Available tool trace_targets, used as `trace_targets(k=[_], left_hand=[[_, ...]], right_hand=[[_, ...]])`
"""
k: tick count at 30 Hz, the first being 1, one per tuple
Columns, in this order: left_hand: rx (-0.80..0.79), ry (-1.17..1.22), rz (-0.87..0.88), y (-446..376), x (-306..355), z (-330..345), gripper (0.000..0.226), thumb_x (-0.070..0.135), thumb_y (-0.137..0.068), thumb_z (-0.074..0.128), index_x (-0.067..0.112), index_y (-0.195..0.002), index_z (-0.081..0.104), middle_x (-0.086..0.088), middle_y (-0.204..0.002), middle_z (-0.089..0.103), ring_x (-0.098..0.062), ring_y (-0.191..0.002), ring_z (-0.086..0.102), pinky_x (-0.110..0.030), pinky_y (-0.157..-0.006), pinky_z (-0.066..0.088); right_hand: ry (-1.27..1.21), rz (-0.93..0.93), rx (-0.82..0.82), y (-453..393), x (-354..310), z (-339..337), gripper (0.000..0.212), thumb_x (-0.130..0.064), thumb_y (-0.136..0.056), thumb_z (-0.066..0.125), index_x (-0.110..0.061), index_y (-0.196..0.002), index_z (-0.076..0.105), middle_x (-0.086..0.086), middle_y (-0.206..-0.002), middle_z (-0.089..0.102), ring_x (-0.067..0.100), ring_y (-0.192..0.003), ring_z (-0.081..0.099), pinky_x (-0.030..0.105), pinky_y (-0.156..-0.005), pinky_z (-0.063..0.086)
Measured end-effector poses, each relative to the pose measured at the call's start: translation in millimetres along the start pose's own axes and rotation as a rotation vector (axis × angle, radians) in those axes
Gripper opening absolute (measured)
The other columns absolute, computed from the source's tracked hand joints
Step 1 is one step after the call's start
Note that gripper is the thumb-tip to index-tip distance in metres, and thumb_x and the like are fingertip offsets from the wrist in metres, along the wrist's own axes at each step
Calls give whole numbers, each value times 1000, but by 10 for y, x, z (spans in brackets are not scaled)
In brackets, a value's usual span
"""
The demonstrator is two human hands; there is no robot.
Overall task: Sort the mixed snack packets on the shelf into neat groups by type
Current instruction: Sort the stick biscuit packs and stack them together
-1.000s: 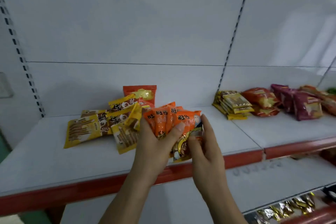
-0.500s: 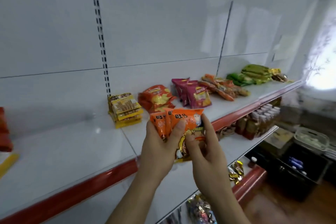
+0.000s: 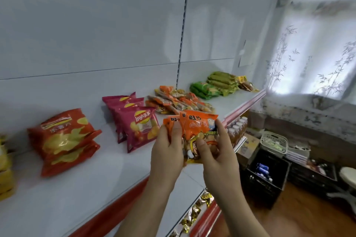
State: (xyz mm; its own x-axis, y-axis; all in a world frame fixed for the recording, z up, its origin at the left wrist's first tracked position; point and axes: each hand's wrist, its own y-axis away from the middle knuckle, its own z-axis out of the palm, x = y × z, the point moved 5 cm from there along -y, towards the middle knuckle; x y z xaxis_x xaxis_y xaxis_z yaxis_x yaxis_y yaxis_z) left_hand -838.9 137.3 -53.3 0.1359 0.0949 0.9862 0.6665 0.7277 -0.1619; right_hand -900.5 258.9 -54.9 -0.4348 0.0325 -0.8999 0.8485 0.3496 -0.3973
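Observation:
Both hands hold a fanned bunch of orange snack packets in front of the white shelf. My left hand grips the bunch from the left, and my right hand pinches its lower right side with thumb on the front. On the shelf lie sorted groups: red chip bags, magenta chip bags, a pile of matching orange packets, bright green packets, olive-green packets and yellow packets at the left edge.
A lower shelf holds bottles and gold-wrapped sweets. On the floor at the right stand a black crate, a white basket and boxes. A curtained window fills the upper right.
The view has swung far to the right along the shelf. Both hands have carried the orange packets that way, from the mixed yellow pile towards the chip bags and the orange pile.

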Motion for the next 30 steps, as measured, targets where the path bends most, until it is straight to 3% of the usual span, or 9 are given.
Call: trace_targets(k=[3, 8, 11, 12, 15, 19, 21, 23, 30], left_hand=[[43, -30, 57, -507, 77, 236, 43, 57, -100, 47, 33, -134, 55, 20, -109, 67, 8, -94, 66, -11, -74, 51], [35, -49, 18, -1230, -88, 582, 51, 51, -99, 48, 41, -148, 42, 11, -127, 67, -13, -111, 66, -41, -96, 56], [121, -175, 64, -1575, -60, 657, 49, 35, -104, 51, 34, -152, 39, 12, -135, 62, -11, -120, 62, -31, -99, 52], [162, -202, 72, -1693, -43, 667, 49, 30, -105, 53, 31, -152, 39, 12, -134, 62, -11, -120, 61, -30, -99, 50], [251, -286, 74, -2009, 6, 695, 58, 28, -104, 57, 26, -156, 30, 13, -126, 58, -9, -112, 59, -29, -100, 47], [387, -370, 33, -2411, -21, 792, 65, 27, -104, 59, 19, -158, 24, 11, -119, 51, -6, -100, 54, -20, -88, 42], [471, -407, -8, -2601, -67, 857, 57, 30, -102, 62, 15, -149, 32, 10, -119, 58, -8, -95, 59, -18, -80, 45], [549, -508, -24, -2778, -109, 908, 49, 34, -101, 63, 12, -139, 42, 0, -119, 67, -14, -95, 65, -20, -74, 46], [610, -1143, -136, -2998, -252, 1041, 53, 53, -105, 39, 6, -117, 62, -13, -116, 66, -34, -111, 58, -43, -93, 45]], right_hand=[[7, -9, 5, -584, 132, -47, 63, -35, -96, 63, -49, -149, 33, -1, -95, 65, 25, -83, 68, 51, -81, 58], [37, 4, 17, -1392, 469, -28, 58, -42, -95, 61, -46, -147, 35, -14, -96, 70, 8, -83, 69, 45, -84, 59], [29, -40, -34, -1897, 566, 44, 54, -43, -97, 59, -46, -146, 37, -21, -91, 61, 9, -95, 67, 38, -82, 57], [29, -59, -65, -2074, 591, 83, 53, -39, -98, 58, -43, -147, 37, -3, -103, 66, 5, -102, 61, 32, -77, 55], [57, -127, -154, -2547, 672, 201, 52, -34, -101, 56, -37, -149, 38, -21, -111, 55, -17, -105, 38, 18, -67, 48], [113, -186, -293, -3145, 870, 409, 51, -38, -101, 53, -32, -150, 39, 1, -126, 64, 6, -109, 54, 10, -75, 43], [162, -216, -355, -3402, 954, 518, 53, -43, -102, 50, -32, -151, 37, -2, -137, 58, 12, -117, 57, 27, -93, 47], [221, -246, -416, -3625, 1038, 641, 53, -47, -102, 46, -31, -151, 36, 0, -132, 59, 16, -109, 58, 34, -90, 47], [570, -329, -684, -3950, 1463, 1005, 45, -42, -105, 31, -27, -146, 42, 16, -149, 40, 39, -138, 35, 50, -112, 34]])
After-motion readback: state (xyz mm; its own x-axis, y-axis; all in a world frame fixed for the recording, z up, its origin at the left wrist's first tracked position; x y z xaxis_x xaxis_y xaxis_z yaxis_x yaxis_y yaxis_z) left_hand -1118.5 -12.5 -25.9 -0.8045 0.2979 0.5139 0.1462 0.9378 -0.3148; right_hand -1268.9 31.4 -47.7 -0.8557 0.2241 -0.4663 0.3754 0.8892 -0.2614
